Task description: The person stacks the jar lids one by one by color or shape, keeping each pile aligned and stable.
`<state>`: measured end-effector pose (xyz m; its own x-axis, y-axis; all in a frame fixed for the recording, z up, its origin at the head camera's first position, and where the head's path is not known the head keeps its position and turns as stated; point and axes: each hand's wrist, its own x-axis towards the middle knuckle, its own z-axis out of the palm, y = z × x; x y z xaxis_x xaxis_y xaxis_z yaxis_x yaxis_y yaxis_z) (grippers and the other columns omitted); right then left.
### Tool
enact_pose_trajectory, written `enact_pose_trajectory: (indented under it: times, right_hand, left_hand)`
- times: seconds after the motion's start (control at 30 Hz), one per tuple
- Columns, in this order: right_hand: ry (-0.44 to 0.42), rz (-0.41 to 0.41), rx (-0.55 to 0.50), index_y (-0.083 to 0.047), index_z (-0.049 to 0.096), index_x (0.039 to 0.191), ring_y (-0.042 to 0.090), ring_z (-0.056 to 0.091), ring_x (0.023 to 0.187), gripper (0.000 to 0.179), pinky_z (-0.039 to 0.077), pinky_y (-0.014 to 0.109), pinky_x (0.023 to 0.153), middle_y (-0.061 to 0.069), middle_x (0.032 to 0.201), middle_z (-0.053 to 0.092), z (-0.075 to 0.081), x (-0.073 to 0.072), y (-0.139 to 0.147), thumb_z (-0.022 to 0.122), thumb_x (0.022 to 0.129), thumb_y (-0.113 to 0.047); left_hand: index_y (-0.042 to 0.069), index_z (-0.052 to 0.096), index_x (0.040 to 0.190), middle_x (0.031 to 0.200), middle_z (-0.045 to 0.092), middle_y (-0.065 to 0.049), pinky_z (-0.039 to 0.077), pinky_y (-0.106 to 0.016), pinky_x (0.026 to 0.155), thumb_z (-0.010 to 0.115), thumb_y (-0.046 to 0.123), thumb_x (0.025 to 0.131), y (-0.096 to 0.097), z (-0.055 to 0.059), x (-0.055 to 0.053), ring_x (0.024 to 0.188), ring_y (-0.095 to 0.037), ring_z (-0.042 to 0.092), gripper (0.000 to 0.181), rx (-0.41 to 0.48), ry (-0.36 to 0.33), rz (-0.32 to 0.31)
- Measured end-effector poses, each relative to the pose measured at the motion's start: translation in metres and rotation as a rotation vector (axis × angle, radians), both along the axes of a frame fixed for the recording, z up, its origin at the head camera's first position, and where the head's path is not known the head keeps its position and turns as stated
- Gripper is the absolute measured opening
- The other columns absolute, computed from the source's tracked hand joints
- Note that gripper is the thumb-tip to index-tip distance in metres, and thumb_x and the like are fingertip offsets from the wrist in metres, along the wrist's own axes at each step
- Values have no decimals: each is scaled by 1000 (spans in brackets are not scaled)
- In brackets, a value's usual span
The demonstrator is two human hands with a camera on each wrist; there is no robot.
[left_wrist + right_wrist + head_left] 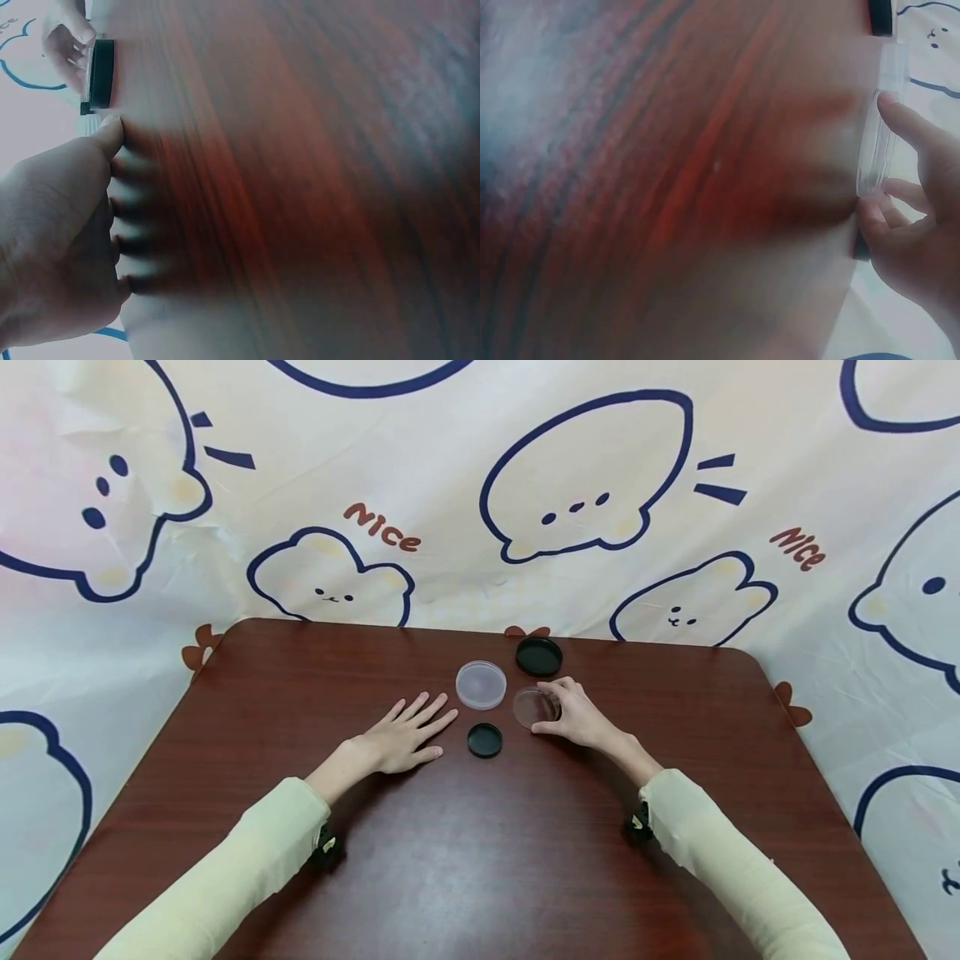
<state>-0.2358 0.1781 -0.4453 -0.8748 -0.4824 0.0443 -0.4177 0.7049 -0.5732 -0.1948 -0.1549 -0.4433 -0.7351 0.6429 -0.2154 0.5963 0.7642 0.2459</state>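
My right hand [579,714] grips a clear round dish [529,707] by its rim, thumb on the near side and fingers on the far side. In the right wrist view the clear dish [874,154] is seen edge-on between thumb and fingers. Palm down, my left hand [403,739] rests on the table with its fingers spread and nothing in it. Just right of its fingertips are a frosted, see-through round dish [481,685] and a small black round dish [484,740]. Behind the gripped dish sits a larger black round dish [538,657].
The dark brown wooden table [420,877] has rounded far corners. A pale cloth [450,585] with cartoon outlines hangs behind it and down both sides. Each wrist wears a black strap device under a light sleeve [247,852].
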Motion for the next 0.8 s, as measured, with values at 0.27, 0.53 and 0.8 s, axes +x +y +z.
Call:
enact_pose_trajectory:
  times: [0.27, 0.53, 0.8]
  right_hand:
    - [29, 16, -50, 3, 45, 141, 31, 42, 110, 74, 42, 45, 87, 21, 130, 42, 18, -16, -23, 79, 82, -25]
    - [48, 67, -36, 4, 46, 140, 35, 40, 113, 74, 40, 47, 90, 23, 131, 41, 21, -33, -66, 79, 82, -28]
    - [42, 52, 13, 4, 42, 143, 34, 36, 118, 78, 39, 44, 94, 21, 131, 38, 14, -37, -83, 77, 83, -31]
  left_hand:
    - [18, 17, 156, 161, 3, -11, 5, -56, 113, 41, 42, 103, 0, 2, 2, 146, -35, 1, 64, -10, 8, -7]
    - [17, 18, 156, 161, 5, -12, 6, -57, 113, 40, 42, 103, 0, -2, 0, 146, -36, 2, 62, -5, 26, -11]
    - [17, 16, 157, 161, 4, -12, 5, -57, 113, 39, 42, 104, -1, -2, 2, 146, -36, 1, 63, -14, 33, -7]
